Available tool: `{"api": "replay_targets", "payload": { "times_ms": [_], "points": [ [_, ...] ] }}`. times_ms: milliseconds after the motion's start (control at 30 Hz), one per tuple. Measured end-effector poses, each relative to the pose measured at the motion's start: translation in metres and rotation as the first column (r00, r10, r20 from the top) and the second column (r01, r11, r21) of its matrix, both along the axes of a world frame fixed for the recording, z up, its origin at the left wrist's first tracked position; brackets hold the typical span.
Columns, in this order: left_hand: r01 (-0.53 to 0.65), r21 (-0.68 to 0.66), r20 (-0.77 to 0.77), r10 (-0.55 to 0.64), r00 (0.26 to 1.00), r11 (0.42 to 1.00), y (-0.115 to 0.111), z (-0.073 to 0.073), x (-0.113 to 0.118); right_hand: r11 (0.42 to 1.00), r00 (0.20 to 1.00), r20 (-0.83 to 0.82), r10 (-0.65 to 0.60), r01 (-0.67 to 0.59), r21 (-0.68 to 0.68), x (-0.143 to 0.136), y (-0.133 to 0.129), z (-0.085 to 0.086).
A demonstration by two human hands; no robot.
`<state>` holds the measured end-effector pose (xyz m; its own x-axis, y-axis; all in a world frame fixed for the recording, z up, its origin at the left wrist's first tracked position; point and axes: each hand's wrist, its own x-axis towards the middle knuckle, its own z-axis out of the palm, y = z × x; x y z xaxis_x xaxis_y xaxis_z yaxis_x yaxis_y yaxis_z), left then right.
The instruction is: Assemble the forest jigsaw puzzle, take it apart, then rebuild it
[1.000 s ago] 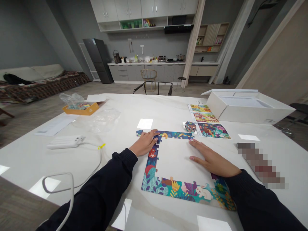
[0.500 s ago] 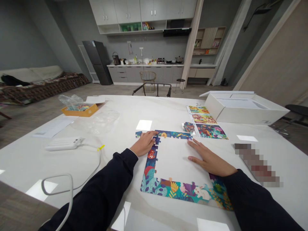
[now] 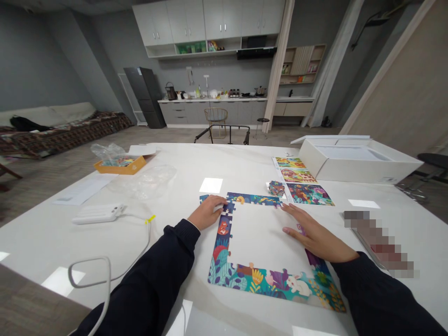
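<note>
A picture puzzle border (image 3: 220, 254) of colourful interlocking pieces lies on the white table, its middle bare. At the far left corner, my left hand (image 3: 208, 213) is closed with thumb and fingertips on a dark blue puzzle piece (image 3: 229, 207). Another blue piece (image 3: 203, 199) shows partly behind that hand. My right hand (image 3: 317, 235) is open, fingers stretched towards the right end of the top strip (image 3: 261, 199), thumb apart. It covers part of the border's right side. Just beyond the top strip sits a stack of puzzle pieces (image 3: 276, 188).
Printed picture sheets (image 3: 310, 194) lie beside a large white box (image 3: 360, 163) at right. To the left are a power bank (image 3: 98, 213) with a cable, crumpled clear plastic (image 3: 152, 179) and an orange box (image 3: 121, 165). A pixelated object (image 3: 380, 245) lies far right.
My left fingers have drawn back from the top strip to the corner. My right hand has shifted slightly right, away from the strip's end. The view has tilted up a little.
</note>
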<state>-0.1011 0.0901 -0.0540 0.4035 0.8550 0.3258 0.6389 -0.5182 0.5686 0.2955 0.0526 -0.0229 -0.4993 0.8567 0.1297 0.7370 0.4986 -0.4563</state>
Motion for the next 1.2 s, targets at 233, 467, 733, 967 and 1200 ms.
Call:
{"api": "replay_targets", "payload": {
  "times_ms": [233,467,733,967,1200],
  "points": [
    [0.003,-0.077,0.001,-0.003,1.0,0.997,0.0083,0.0045,-0.0048,1.0,1.0,-0.013,-0.015,0.015,0.005,-0.0008,-0.0001,0.0006],
    [0.022,-0.088,-0.011,-0.023,1.0,0.996,0.01,0.0083,-0.0016,0.999,0.999,-0.038,-0.033,0.033,0.013,-0.0015,-0.0011,0.0016],
    [0.061,-0.095,0.003,-0.061,0.998,0.994,0.0078,0.0095,-0.0021,0.997,0.996,-0.072,-0.053,0.057,0.053,-0.0026,0.0,0.001],
    [0.059,-0.102,0.026,-0.057,0.998,0.993,0.0063,0.005,-0.0016,0.995,0.993,-0.084,-0.081,0.086,0.058,-0.0021,-0.0006,0.0006],
    [0.064,-0.113,0.045,-0.059,0.997,0.992,0.0063,-0.0002,-0.0057,0.993,0.993,-0.076,-0.09,0.096,0.075,0.0002,0.0003,-0.0017]
  ]
}}
